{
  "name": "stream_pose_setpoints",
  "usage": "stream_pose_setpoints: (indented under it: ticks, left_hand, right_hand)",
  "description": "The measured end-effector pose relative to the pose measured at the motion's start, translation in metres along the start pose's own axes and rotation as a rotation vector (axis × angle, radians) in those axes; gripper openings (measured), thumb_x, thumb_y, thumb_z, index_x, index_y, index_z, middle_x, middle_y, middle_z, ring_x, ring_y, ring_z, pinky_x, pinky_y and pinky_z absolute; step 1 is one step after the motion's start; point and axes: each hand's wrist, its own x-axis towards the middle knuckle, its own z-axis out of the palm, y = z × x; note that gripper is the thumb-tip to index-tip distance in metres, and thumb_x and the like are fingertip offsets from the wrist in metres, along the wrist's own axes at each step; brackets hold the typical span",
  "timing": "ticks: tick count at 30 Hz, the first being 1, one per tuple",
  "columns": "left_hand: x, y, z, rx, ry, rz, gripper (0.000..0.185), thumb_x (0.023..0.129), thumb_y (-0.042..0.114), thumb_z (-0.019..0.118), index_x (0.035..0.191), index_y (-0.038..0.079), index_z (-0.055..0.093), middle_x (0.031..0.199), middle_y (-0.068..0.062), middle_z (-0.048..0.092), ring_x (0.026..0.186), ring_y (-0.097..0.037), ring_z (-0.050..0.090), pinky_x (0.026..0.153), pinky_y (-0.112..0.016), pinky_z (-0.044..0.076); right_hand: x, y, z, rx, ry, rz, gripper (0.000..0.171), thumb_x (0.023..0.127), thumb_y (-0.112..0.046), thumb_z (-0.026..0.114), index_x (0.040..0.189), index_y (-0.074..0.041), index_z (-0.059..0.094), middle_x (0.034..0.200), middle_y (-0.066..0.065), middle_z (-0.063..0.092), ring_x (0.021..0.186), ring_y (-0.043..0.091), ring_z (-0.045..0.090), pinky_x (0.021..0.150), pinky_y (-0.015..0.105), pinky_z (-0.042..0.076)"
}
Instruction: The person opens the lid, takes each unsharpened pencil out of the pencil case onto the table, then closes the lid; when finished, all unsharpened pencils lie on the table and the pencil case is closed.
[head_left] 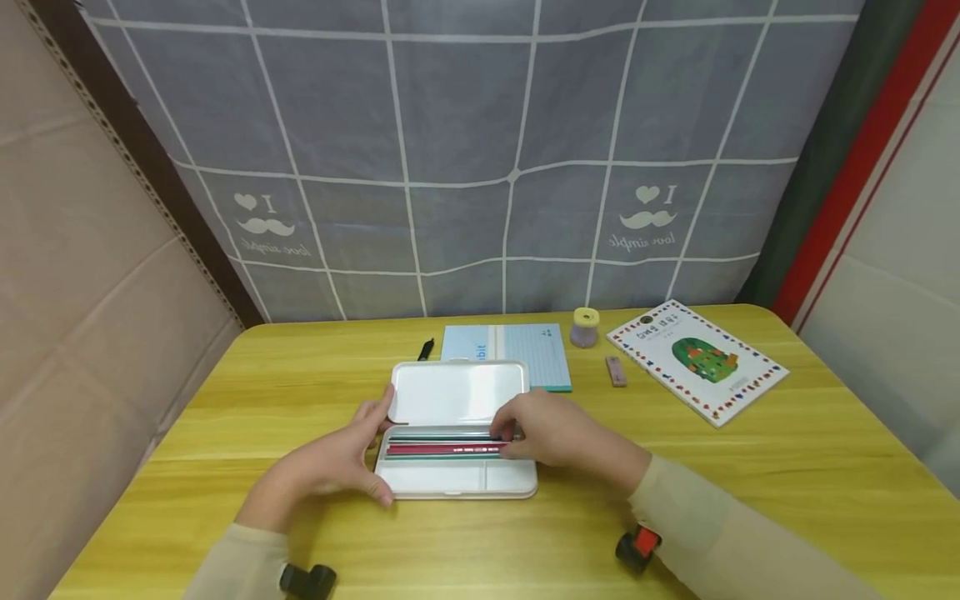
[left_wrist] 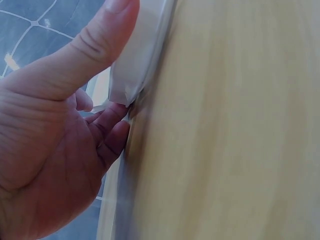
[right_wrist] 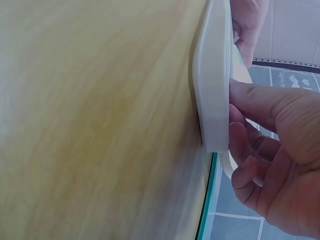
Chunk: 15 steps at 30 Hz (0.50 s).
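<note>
The white pencil case lies open on the bench, long side left to right. The left hand holds its left end. The right hand pinches the pencils inside.

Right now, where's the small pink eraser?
In the head view, the pink eraser lies on the table's far right, between the blue notebook and the picture book.

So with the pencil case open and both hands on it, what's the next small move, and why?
Probably the right hand lets go of the pencils and draws back. They already lie flat in the pencil case, its lid stands open, and the left hand steadies the left end.
</note>
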Motion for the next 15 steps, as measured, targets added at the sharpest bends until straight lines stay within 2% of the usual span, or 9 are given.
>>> stream_pose_setpoints:
  ticks: [8,15]
  left_hand:
    - [-0.0001,0.0011,0.0009,0.01,0.005,-0.021,0.153,0.066,0.033,0.097,0.164,0.006,-0.017,0.148,-0.019,0.033,0.137,-0.035,0.045,0.117,-0.057,0.03]
    - [-0.0012,0.003,0.0011,0.005,0.001,0.007,0.152,0.067,0.031,0.097,0.163,0.003,-0.017,0.149,-0.022,0.033,0.137,-0.04,0.044,0.117,-0.059,0.03]
  right_hand:
    - [-0.001,-0.0056,0.0039,0.006,0.003,0.069,0.005,0.091,-0.02,0.082,0.095,-0.022,0.081,0.083,-0.016,0.068,0.076,0.007,0.058,0.072,0.028,0.051]
    - [-0.0041,-0.0083,0.0041,0.006,0.035,0.076,0.003,0.089,-0.02,0.083,0.089,-0.022,0.081,0.081,-0.017,0.068,0.073,0.005,0.058,0.07,0.028,0.051]
